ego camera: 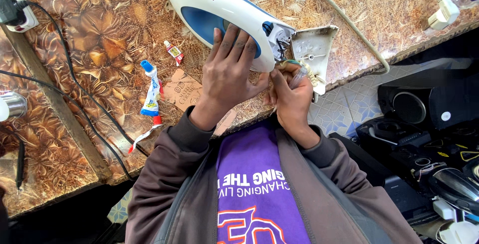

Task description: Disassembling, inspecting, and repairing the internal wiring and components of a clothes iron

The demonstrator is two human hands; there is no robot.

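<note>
Nearest the camera, the person's sleeves lead up to both hands at the near edge of the worktable (pixel 100 24). The left hand (pixel 227 74) lies flat with fingers spread, pressing down on the blue-and-white clothes iron (pixel 219 12); it holds by pressure, not by a closed grasp. The right hand (pixel 289 97) is clenched around a thin clear-handled tool (pixel 298 77), its tip directed at the open rear end of the iron, where wiring is exposed. Just beside that opening lies the iron's detached rear cover (pixel 313 47), touching the table's near right edge and partly overhanging it. The iron lies slantwise on the table, its rear close to the edge and its front pointing away from the person. To the left of the left hand, a squeezed tube with a blue cap (pixel 151 89) and a small red-and-white tube (pixel 174 52) lie near a piece of cardboard (pixel 182 90), leaving a modest free strip along the edge. A black cable (pixel 75 82) crosses the left part of the table. Further off, a beige cord (pixel 349 22) runs to a white plug (pixel 443 12) at the far right.
</note>
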